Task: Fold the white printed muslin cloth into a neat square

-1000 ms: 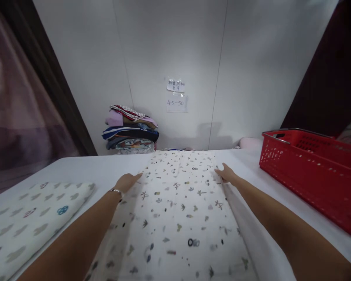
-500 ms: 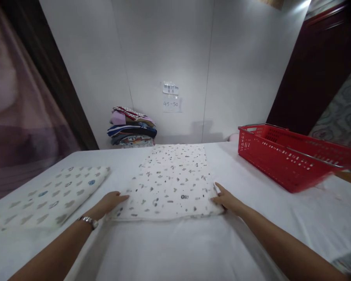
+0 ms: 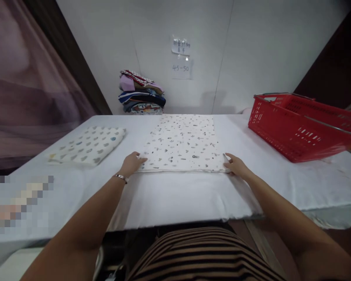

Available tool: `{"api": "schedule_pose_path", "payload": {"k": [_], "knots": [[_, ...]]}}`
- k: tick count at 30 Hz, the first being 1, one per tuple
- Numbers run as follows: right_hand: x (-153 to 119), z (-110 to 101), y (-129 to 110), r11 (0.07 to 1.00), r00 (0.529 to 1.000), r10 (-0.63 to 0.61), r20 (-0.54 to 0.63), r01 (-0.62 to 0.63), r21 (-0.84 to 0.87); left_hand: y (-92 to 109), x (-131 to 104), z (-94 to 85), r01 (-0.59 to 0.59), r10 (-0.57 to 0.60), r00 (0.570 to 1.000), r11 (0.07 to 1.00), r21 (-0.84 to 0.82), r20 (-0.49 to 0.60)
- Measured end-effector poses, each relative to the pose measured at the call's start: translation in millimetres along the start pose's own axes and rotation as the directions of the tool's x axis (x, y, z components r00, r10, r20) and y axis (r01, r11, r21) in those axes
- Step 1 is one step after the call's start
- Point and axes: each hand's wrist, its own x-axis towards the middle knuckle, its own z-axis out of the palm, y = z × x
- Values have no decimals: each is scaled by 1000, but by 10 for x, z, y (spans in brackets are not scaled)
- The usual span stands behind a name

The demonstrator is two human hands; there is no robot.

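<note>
A white printed cloth (image 3: 181, 144) lies flat as a long rectangle on the table, its near edge fairly straight and showing more than one layer. My left hand (image 3: 131, 164) grips its near left corner, thumb over the top. At the near right corner, my right hand (image 3: 236, 164) pinches the cloth the same way; the undersides of both sets of fingers are hidden. Left of my left hand lies a second cloth, a folded one (image 3: 87, 146) with grey mouse-head-like shapes and a few blue spots.
A red plastic basket (image 3: 295, 132) with metal handles stands at the right on the white-covered table (image 3: 169, 199). Folded clothes (image 3: 142, 93) are stacked at the back by the wall. Paper signs (image 3: 180, 68) hang above, and a pinkish curtain (image 3: 32, 78) is at the left.
My view has tipped downward, bringing the table's front edge and a striped garment into sight. Both hands still hold the near corners, and the cloth's near edge looks straighter.
</note>
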Motion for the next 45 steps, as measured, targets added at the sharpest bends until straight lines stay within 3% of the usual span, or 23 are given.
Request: {"api": "schedule_pose_path", "payload": {"k": [4, 6, 8, 11, 14, 16, 18, 22, 28, 34, 37, 41, 45], "knots": [[-114, 25, -37, 964, 997, -59, -41, 46, -262, -26, -68, -60, -16, 16, 1000, 1000, 16, 27], [-165, 25, -42, 878, 977, -191, -92, 128, -461, -2, -152, -75, -31, 32, 999, 999, 45, -18], [-218, 57, -58, 763, 920, -378, -104, 246, -597, 43, -282, -57, -105, 115, 984, 991, 78, -137], [-290, 210, -148, 639, 783, -622, 11, 516, -570, 150, -521, 46, -395, 408, 880, 913, 104, -243], [-316, 467, -319, 547, 646, -743, 174, 736, -398, 291, -709, 203, -685, 689, 709, 723, 89, -148], [-296, 641, -446, 486, 578, -775, 254, 803, -345, 378, -761, 296, -772, 776, 624, 630, 80, -91], [-257, 778, -549, 429, 537, -779, 324, 833, -349, 441, -758, 359, -800, 803, 593, 595, 74, -56], [-189, 904, -626, 412, 562, -736, 376, 814, -410, 495, -694, 402, -804, 804, 594, 594, 12, -21], [-198, 940, -549, 470, 585, -765, 270, 793, -387, 511, -694, 376, -759, 761, 648, 641, -116, -34], [-261, 961, -511, 361, 516, -792, 327, 827, -431, 461, -723, 406, -825, 825, 564, 565, -2, -30], [-266, 961, -500, 335, 496, -799, 340, 837, -433, 431, -718, 428, -833, 833, 553, 553, 16, -9], [-246, 966, -485, 349, 503, -800, 326, 833, -430, 444, -704, 429, -824, 825, 565, 564, 49, -10], [-229, 965, -476, 426, 544, -793, 275, 818, -387, 487, -688, 409, -832, 835, 550, 551, 72, -38]]}}
